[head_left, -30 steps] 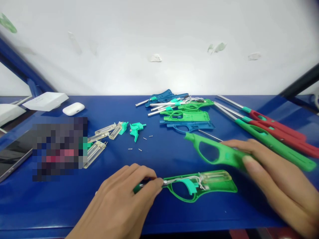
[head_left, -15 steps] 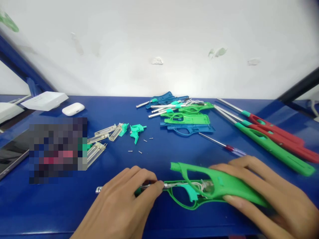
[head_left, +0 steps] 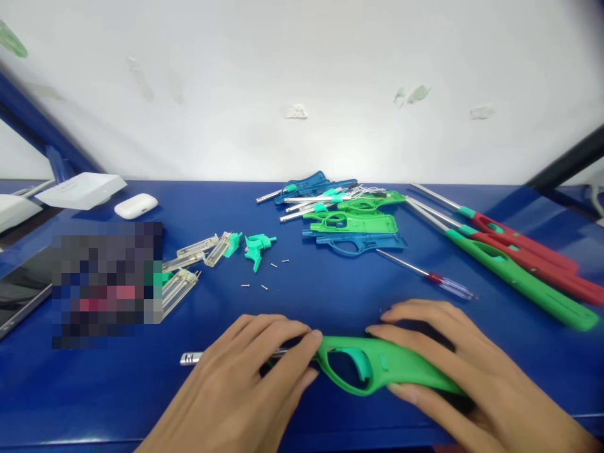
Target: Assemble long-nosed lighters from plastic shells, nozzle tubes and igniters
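Note:
A green utility lighter point(head_left: 415, 363) lies across the front of the table between my hands, its two casing halves brought together. Its teal trigger point(head_left: 361, 363) shows inside the finger loop, and the metal tube tip point(head_left: 190, 358) sticks out to the left. My left hand point(head_left: 245, 371) is closed around the tube end, thumb and forefinger at the front of the casing. My right hand point(head_left: 467, 371) grips the handle, fingers along the top edge and thumb underneath. The rear end of the handle is hidden under my right palm.
Casing halves point(head_left: 358, 224) and tubes are piled at the back. Whole lighters point(head_left: 523, 277) lie right, beside a screwdriver point(head_left: 438, 281). Clear fuel tanks point(head_left: 179, 292), teal triggers point(head_left: 257, 248) and several small screws point(head_left: 264, 287) lie left of centre. A white earbud case point(head_left: 136, 206) sits farther left.
The upper green casing half, tilted above the lower one before, now sits over it and covers the inner parts and wires. My left fingers have moved slightly right onto the casing's front.

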A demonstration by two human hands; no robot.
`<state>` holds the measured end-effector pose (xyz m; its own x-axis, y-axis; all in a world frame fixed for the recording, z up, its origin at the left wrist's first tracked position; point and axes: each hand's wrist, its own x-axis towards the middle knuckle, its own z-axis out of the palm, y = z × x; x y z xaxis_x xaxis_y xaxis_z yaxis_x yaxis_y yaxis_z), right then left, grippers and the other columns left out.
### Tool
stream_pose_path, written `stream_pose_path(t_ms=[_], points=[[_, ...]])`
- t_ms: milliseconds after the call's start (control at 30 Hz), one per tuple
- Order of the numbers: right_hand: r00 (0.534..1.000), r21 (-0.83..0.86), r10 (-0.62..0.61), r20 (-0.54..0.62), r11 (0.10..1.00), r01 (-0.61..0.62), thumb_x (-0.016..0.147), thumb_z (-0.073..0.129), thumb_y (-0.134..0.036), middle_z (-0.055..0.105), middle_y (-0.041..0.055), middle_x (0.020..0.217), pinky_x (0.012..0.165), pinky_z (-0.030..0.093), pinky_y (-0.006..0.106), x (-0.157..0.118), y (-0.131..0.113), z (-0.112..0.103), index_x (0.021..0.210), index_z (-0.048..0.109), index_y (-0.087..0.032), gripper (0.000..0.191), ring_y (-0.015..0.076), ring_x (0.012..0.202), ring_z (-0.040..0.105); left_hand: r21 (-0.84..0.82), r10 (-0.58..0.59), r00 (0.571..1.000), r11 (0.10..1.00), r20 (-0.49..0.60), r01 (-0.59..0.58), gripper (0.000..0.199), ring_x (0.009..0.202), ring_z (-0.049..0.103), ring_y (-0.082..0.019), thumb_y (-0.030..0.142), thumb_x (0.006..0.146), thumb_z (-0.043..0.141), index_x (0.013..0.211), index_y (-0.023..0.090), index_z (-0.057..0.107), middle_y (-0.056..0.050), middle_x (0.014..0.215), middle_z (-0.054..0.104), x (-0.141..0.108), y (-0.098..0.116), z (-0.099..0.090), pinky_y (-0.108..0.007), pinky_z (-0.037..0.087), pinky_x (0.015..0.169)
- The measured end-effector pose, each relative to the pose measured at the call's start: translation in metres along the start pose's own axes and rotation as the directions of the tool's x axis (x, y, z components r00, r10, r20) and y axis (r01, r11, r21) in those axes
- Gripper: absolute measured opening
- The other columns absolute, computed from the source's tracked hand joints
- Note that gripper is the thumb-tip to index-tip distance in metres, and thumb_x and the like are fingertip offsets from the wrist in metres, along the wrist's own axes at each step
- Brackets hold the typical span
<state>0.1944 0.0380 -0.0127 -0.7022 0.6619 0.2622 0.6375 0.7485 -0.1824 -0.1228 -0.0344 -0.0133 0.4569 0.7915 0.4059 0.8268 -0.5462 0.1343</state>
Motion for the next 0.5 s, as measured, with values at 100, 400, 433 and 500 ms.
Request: stream_pose_path(t_ms=[100, 400, 433, 500], points=[[1.0, -0.008, 0.006, -0.001, 1.0, -0.006, 0.109, 0.054, -0.049, 0.057, 0.0032, 0.147, 0.102, 0.064, 0.039, -0.0029, 0.0004, 0.0031, 0.151, 0.054, -0.04, 0.044, 0.0238, 0.134, 0.06, -0.08, 0.007, 1.0, 0.997, -0.022, -0.009, 0.039, 0.133, 0.062, -0.02, 0.021, 0.114, 0.041, 0.147, 0.026, 0.062, 0.0, 0.14, 0.072, 0.0019, -0.002, 0.0004, -0.039, 0.052, 0.115], [0.999, 0.047, 0.046, 0.029, 0.998, -0.047, 0.109, 0.055, -0.046, 0.058, 0.0041, 0.145, 0.102, 0.066, 0.041, -0.0076, 0.0005, 0.0009, 0.151, 0.054, -0.041, 0.043, 0.025, 0.131, 0.063, -0.165, 0.026, 1.0, 0.986, -0.005, -0.027, 0.043, 0.132, 0.056, -0.017, 0.01, 0.111, 0.043, 0.148, 0.024, 0.06, 0.001, 0.138, 0.07, 0.0035, -0.0017, -0.003, -0.036, 0.044, 0.116], [0.998, 0.051, 0.049, 0.029, 0.997, -0.051, 0.109, 0.054, -0.045, 0.059, 0.0041, 0.144, 0.102, 0.066, 0.04, -0.007, 0.0005, 0.0006, 0.151, 0.054, -0.041, 0.042, 0.0248, 0.131, 0.064, -0.169, 0.028, 1.0, 0.985, -0.009, -0.03, 0.043, 0.133, 0.056, -0.017, 0.011, 0.112, 0.04, 0.149, 0.024, 0.059, 0.0, 0.138, 0.07, 0.0024, -0.0011, -0.0029, -0.037, 0.043, 0.117], [0.999, 0.05, 0.045, 0.022, 0.998, -0.046, 0.11, 0.054, -0.045, 0.06, 0.0036, 0.143, 0.102, 0.066, 0.038, -0.0054, 0.0007, 0.0, 0.151, 0.054, -0.042, 0.042, 0.0235, 0.129, 0.065, -0.169, 0.014, 1.0, 0.986, 0.004, -0.013, 0.043, 0.133, 0.056, -0.018, 0.012, 0.113, 0.037, 0.148, 0.022, 0.06, -0.001, 0.137, 0.07, 0.0012, -0.0002, -0.0024, -0.038, 0.043, 0.117]])
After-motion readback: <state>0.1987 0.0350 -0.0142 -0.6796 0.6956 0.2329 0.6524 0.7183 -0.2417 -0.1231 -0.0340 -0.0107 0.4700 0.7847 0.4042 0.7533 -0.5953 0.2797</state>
